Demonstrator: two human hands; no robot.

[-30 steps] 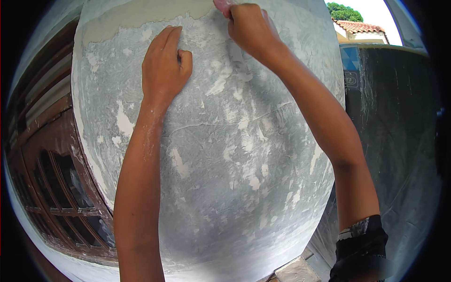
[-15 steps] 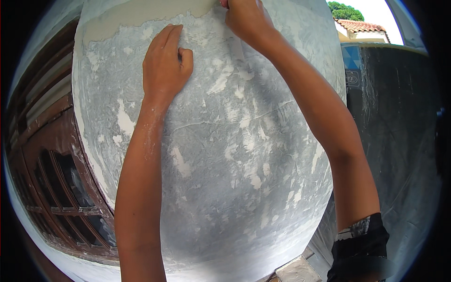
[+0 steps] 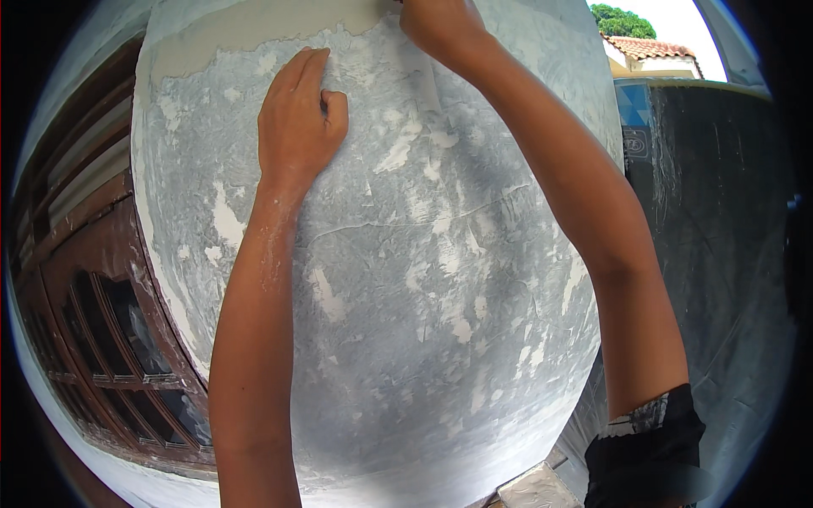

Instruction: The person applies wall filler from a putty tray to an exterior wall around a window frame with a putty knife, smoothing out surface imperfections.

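Observation:
My left hand (image 3: 298,118) rests against a grey, patchy wall (image 3: 381,279), fingers stretched upward and close together, thumb bent out to the side. It holds nothing that I can see. Higher and to the right, my right hand (image 3: 445,32) is closed at the picture's upper edge. Its fingers are mostly cut off there, and what they grip cannot be made out. A smooth beige coat of putty (image 3: 254,34) covers the wall's top, with a ragged lower edge just above my left hand. Under my right hand a narrow pale streak (image 3: 430,89) runs down the wall.
On the left is a brown wooden window frame (image 3: 106,381) with dark panes and slats above. A dark sheet-like surface (image 3: 720,212) stands to the right. Below right sits a putty-smeared board (image 3: 538,489). A tiled roof (image 3: 648,46) and tree (image 3: 625,21) show beyond.
My right hand has shifted slightly up and to the left, its forearm following. My left hand stays nearly in place on the wall.

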